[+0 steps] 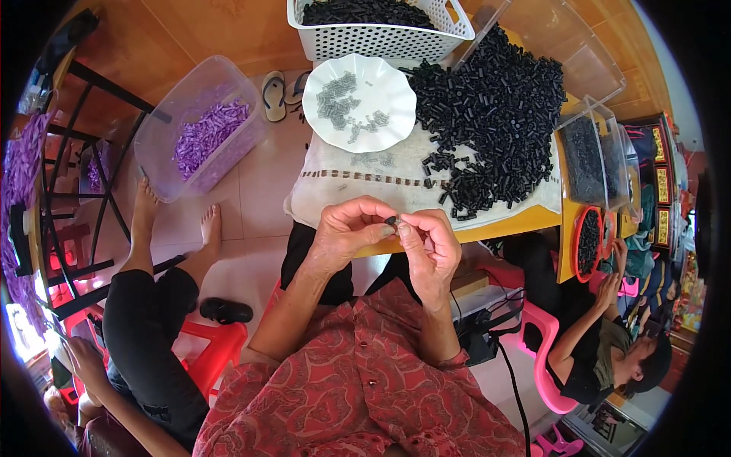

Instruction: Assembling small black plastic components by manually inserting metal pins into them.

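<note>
Where the cloth ends near the desk's (pixel 525 216) front edge, the left hand (pixel 344 233) pinches a black piece (pixel 391 220) between thumb and forefinger. The right hand (pixel 432 250) is drawn to a pinch just beside it; whether those fingertips grip something of their own, I can't quite tell from here. Beyond, a white plate (pixel 381 76) carries clear pieces (pixel 335 100), with a black heap (pixel 495 114) to its right and a white basket (pixel 381 44) behind.
</note>
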{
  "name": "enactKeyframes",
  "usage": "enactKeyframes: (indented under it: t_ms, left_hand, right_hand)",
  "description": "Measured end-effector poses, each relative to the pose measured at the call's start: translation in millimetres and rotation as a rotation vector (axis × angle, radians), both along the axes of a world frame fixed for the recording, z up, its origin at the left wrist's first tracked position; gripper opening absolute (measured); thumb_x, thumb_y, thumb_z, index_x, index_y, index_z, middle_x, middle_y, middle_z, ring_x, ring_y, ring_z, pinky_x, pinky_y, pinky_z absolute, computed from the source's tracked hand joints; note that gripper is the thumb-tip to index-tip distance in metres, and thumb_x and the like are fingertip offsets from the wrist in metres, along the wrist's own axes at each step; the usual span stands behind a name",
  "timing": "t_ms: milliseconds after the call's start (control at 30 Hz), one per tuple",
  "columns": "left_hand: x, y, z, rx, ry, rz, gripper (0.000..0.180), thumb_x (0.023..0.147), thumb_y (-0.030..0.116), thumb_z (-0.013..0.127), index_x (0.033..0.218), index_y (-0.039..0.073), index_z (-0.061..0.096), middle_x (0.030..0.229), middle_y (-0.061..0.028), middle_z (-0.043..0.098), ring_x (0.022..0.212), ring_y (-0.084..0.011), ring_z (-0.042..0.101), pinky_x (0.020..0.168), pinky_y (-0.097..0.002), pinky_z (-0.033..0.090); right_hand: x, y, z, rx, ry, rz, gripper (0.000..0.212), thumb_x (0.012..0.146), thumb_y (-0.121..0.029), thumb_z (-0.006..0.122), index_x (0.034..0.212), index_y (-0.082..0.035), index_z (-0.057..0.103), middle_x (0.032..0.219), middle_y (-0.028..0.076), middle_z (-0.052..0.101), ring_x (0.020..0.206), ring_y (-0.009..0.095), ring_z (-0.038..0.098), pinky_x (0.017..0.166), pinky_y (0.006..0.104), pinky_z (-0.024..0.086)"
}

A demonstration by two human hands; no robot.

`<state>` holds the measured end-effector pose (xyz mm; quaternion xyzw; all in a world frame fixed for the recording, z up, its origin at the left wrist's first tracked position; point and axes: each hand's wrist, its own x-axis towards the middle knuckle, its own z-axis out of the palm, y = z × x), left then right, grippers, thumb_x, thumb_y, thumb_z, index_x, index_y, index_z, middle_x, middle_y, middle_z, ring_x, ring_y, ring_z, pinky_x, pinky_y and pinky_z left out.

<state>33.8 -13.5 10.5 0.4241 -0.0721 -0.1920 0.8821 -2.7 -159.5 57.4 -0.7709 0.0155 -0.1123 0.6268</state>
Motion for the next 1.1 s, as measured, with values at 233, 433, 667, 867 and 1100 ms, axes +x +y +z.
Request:
enactKeyframes:
  t_ms: [233, 433, 667, 867, 1100]
  left_hand:
    - [1.0, 0.2, 3.0, 0.085, -0.086, 0.03, 0.024, 0.083, -0.009, 0.061, 0.104, 0.0, 0.066, 0.097, -0.0012, 0.062, 0.088, -0.0081, 0.06, 0.079, -0.0227, 0.05]
    - [1.6, -2.5, -0.5, -0.017, 0.006, 0.059, 0.022, 0.084, -0.008, 0.06, 0.104, 0.0, 0.065, 0.098, -0.0049, 0.064, 0.087, -0.0129, 0.063, 0.08, -0.0268, 0.054]
    - [3.7, 2.2, -9.5, -0.321, 0.266, 0.038, 0.02, 0.084, -0.006, 0.061, 0.103, 0.0, 0.061, 0.096, -0.0144, 0.065, 0.085, -0.0223, 0.067, 0.077, -0.0357, 0.059]
    - [1.0, 0.7, -22.2, -0.432, 0.265, 0.017, 0.018, 0.083, -0.003, 0.065, 0.099, 0.001, 0.06, 0.09, -0.0133, 0.066, 0.078, -0.0215, 0.068, 0.071, -0.0332, 0.059]
    - [-1.3, -6.1, -22.9, -0.475, 0.235, 0.053, 0.018, 0.082, -0.001, 0.067, 0.097, 0.001, 0.059, 0.085, -0.012, 0.066, 0.073, -0.0196, 0.066, 0.069, -0.0306, 0.055]
  right_hand:
    - [1.1, -1.4, 0.8, -0.053, 0.0, -0.003, 0.009, 0.085, 0.0, 0.064, 0.093, 0.002, 0.063, 0.088, 0.006, 0.058, 0.07, 0.009, 0.055, 0.061, 0.0204, 0.045]
    - [1.1, 2.2, 0.6, -0.009, 0.019, -0.021, 0.008, 0.085, 0.001, 0.063, 0.093, 0.003, 0.062, 0.089, 0.007, 0.058, 0.071, 0.009, 0.056, 0.062, 0.0206, 0.045]
    - [0.1, 3.4, 0.5, -0.093, -0.011, -0.031, 0.01, 0.084, 0.001, 0.065, 0.094, 0.002, 0.064, 0.09, 0.007, 0.057, 0.073, 0.01, 0.055, 0.062, 0.0207, 0.046]
    - [0.6, 10.0, 3.9, -0.075, -0.038, -0.017, 0.011, 0.085, 0.002, 0.064, 0.096, 0.001, 0.064, 0.091, 0.008, 0.056, 0.072, 0.011, 0.058, 0.061, 0.0211, 0.047]
    - [2.0, 14.4, -5.6, 0.046, -0.072, 0.009, 0.011, 0.085, 0.003, 0.062, 0.096, 0.002, 0.064, 0.092, 0.008, 0.056, 0.074, 0.014, 0.065, 0.062, 0.0214, 0.05]
